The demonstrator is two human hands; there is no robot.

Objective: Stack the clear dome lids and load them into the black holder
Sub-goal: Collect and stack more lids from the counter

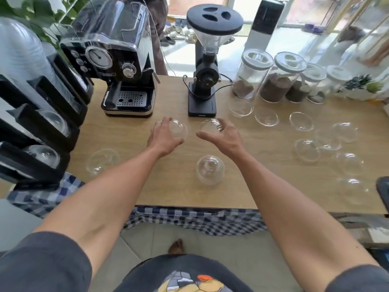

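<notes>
My left hand [163, 137] is closed around a clear dome lid [178, 129] just in front of the espresso machine. My right hand [223, 135] curls around a second clear dome lid [210, 125] beside it, near the grinder's base. A small stack of dome lids [209, 169] sits on the wooden table between my forearms. Another lid [102, 161] lies at the table's left edge. Several more lids [328, 142] are scattered across the right side. The black holder [45, 123] stands at the left with lids [43, 154] in its slots.
An espresso machine [122, 60] and a black coffee grinder [207, 60] stand at the back of the table [164, 186]. Several glass jars [277, 79] line the back right. A checked cloth [189, 220] hangs below the front edge.
</notes>
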